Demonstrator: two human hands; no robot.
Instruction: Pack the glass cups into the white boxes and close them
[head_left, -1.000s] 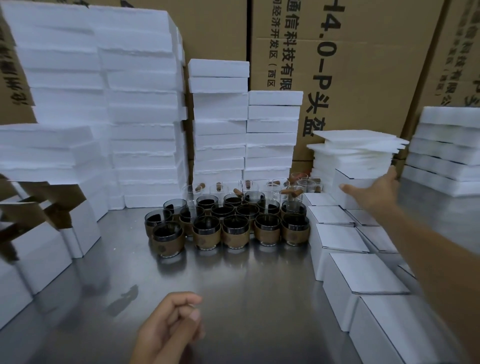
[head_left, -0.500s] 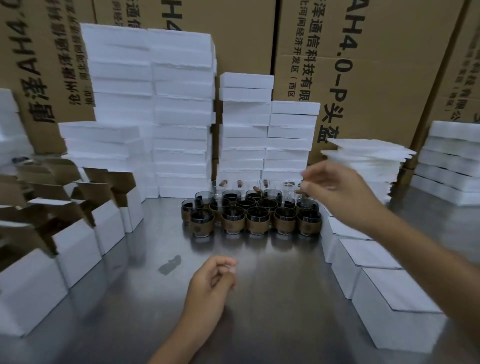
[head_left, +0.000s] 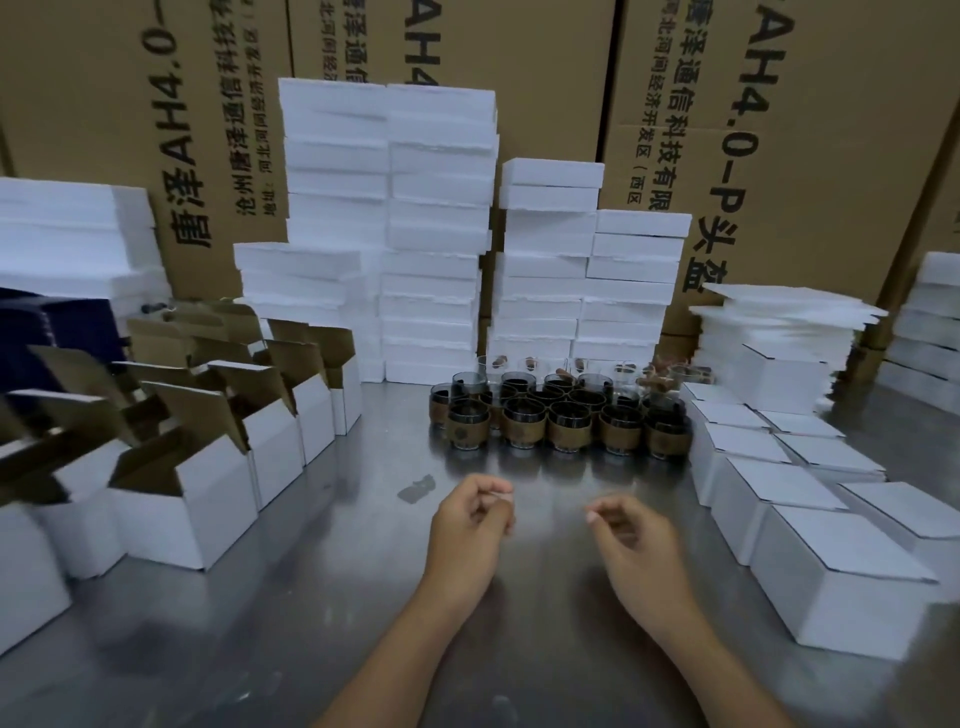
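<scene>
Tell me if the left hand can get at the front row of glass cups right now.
Probably yes: the left hand holds nothing, and only bare steel table lies between it and the front row of glass cups.

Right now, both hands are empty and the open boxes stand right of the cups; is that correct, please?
Not quite: the head view shows the open boxes left of the cups. The left hand and right hand are indeed empty.
</scene>
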